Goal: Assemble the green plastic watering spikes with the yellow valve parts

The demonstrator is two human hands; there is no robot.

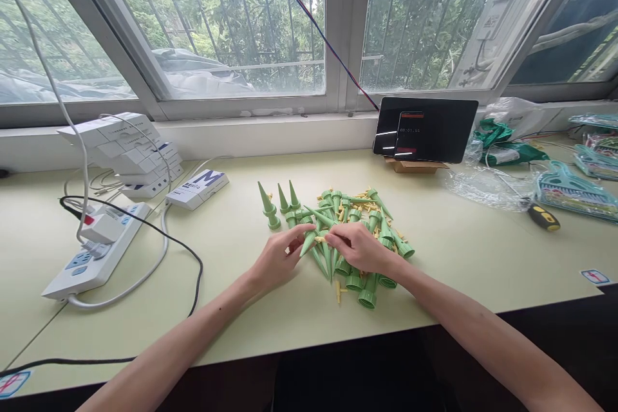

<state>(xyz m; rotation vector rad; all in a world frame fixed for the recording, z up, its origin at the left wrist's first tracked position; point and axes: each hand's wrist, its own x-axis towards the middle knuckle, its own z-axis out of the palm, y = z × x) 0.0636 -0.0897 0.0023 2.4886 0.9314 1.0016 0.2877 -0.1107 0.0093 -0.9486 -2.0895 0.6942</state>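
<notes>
A pile of green plastic cone spikes [367, 251] lies on the pale table [458, 257], mixed with small yellow plastic pieces [364, 207]. Three spikes [280, 203] stand upright just left of the pile. My left hand [280, 261] pinches a green spike [308, 242] at its wide end. My right hand [360, 248] rests on the pile, its fingers closed on a small yellow piece [319, 239] held against that spike.
A white power strip [91, 251] with plugs and cables lies at left, beside stacked white boxes [130, 148]. A dark tablet [425, 129] leans at the windowsill. Plastic bags, packaged items [574, 193] and a yellow-black tool [543, 215] lie at right.
</notes>
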